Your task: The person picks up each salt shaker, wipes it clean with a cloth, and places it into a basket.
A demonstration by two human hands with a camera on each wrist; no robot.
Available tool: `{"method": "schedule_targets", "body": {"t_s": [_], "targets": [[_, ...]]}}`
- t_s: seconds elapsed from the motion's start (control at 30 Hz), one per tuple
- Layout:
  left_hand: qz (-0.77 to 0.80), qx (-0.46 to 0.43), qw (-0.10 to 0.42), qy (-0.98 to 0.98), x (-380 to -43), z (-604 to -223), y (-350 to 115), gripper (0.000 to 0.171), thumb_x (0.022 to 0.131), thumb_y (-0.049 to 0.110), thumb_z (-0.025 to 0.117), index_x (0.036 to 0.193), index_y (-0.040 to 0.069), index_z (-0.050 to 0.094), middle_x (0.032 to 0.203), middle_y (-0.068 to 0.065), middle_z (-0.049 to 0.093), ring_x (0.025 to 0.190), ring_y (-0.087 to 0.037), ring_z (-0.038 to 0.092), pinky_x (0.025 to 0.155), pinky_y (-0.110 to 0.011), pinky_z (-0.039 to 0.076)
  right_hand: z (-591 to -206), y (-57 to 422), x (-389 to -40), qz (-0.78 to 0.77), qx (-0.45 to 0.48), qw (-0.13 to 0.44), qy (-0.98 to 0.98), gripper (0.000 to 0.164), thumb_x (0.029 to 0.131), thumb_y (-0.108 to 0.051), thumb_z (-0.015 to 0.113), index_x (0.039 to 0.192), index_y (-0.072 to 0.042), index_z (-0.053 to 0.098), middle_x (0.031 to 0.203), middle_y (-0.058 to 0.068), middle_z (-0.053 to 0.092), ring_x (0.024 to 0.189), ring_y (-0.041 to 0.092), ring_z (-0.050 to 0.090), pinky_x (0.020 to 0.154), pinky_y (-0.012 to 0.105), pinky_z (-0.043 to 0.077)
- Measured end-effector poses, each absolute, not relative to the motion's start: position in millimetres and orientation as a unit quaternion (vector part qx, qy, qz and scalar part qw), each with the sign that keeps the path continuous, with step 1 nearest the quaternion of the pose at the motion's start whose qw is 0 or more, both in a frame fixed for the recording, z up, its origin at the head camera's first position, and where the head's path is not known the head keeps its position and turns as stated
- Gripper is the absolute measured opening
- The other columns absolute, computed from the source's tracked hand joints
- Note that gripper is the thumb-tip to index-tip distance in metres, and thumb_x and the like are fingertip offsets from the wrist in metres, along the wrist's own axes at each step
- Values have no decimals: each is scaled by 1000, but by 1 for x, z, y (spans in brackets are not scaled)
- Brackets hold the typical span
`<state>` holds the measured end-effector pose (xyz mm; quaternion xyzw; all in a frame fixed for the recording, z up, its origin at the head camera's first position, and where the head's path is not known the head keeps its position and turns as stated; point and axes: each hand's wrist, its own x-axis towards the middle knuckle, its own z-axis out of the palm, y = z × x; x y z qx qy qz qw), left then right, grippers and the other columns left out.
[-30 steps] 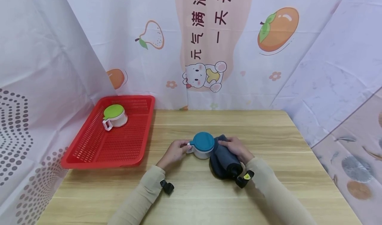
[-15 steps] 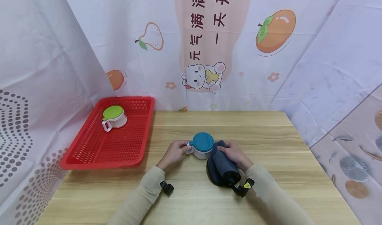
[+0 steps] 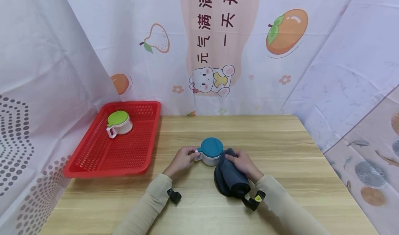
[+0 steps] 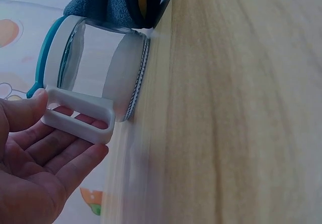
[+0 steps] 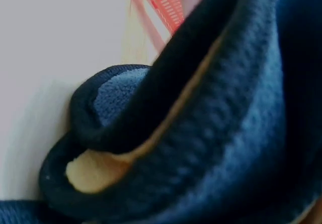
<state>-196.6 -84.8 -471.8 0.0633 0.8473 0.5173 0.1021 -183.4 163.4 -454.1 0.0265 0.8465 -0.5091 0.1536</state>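
Note:
A clear jar [image 3: 211, 159] with a blue lid and a white handle stands upright on the wooden table. My left hand [image 3: 184, 158] pinches its handle, thumb on top and fingers below, as the left wrist view also shows at the handle [image 4: 83, 116]. In my right hand [image 3: 245, 163] is a bunched dark blue cloth [image 3: 231, 174], held against the jar's right side. Folds of this cloth [image 5: 216, 123] with a black edging fill most of the right wrist view and hide the right fingers there.
At the left is a red plastic basket [image 3: 124, 158], with a second jar [image 3: 123, 127] with a green lid inside it. Printed curtains [image 3: 168, 72] hang behind and beside the wooden table [image 3: 280, 138].
My right hand has drawn the cloth a little toward me along the jar's side. The left hand keeps its grip, and the jar has hardly shifted.

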Motion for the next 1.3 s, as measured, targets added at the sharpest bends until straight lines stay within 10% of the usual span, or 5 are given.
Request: {"method": "schedule_targets", "body": {"t_s": [1.3], "targets": [[487, 122, 146, 852, -204, -468, -102, 16, 91, 18, 51, 99, 14, 65, 88, 0, 58, 83, -14, 48, 72, -25, 41, -450, 179, -236, -469, -19, 217, 856, 54, 84, -39, 59, 125, -4, 52, 125, 17, 53, 100, 23, 52, 74, 25, 40]]}}
